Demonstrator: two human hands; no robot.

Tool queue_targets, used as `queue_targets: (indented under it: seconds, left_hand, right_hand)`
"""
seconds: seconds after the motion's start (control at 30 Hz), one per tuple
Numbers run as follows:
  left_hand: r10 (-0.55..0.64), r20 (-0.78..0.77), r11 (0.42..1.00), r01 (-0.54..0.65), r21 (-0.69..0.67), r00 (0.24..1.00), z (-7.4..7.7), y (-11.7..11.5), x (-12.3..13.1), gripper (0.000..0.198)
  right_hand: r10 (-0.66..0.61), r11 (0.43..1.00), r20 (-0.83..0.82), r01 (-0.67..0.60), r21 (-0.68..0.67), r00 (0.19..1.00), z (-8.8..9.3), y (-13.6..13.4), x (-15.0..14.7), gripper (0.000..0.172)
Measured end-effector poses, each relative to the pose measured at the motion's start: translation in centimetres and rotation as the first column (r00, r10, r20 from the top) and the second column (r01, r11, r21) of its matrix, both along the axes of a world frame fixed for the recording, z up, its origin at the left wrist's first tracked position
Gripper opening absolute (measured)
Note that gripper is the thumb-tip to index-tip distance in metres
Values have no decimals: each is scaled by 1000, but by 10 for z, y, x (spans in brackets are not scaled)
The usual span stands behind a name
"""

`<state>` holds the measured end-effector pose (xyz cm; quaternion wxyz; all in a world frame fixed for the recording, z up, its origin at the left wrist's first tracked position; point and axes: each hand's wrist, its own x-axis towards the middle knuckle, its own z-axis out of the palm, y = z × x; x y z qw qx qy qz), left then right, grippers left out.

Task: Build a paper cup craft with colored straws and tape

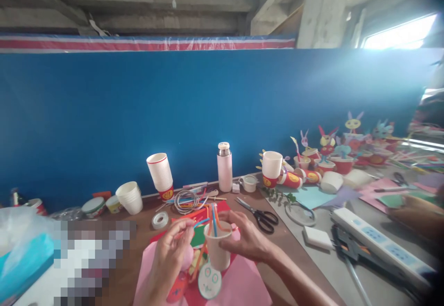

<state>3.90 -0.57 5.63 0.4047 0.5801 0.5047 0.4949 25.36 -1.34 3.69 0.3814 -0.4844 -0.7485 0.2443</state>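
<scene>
A white paper cup (219,256) is held by my right hand (248,236), its thumb and fingers wrapped round the right side and rim. Bent orange and blue straws (214,220) stand up out of the cup and arch over its edge. My left hand (173,246) is closed in a pinch on the end of a blue straw (201,223) left of the rim. Below the cup lies a round white paper face (209,282) with drawn eyes and mouth. A red paper piece (177,288) with drawn marks lies partly under my left hand. Pink paper (147,273) spreads beneath.
Black-handled scissors (265,220), a tape roll (160,220) and a coiled cable (187,202) lie beyond my hands. Stacked paper cups (160,171) and a pink flask (225,169) stand near the blue partition (138,102). At right are a power strip (381,239) and another person's hand (414,213).
</scene>
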Motion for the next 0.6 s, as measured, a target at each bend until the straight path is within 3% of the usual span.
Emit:
queue_targets:
  seconds: [0.17,0.37,0.43,0.5,0.6]
  left_hand:
    - [-295,67,951,300,-73,953,5,6,20,32]
    - [-307,157,943,323,-85,939,-3,13,34,31]
    - [-288,175,948,306,-87,942,1,16,34,34]
    - [-263,172,957,280,-79,949,6,19,34,35]
    - [-220,158,971,232,-62,963,13,23,33,34]
  right_hand:
    - [104,995,-11,-104,-5,995,0,-10,-10,75]
    - [69,992,27,-71,108,997,1,-9,-7,83]
    - [-53,986,-1,52,158,999,3,-7,1,72]
    - [-184,967,-46,189,172,982,5,-3,9,49]
    - [-190,979,-75,194,55,979,4,1,17,33]
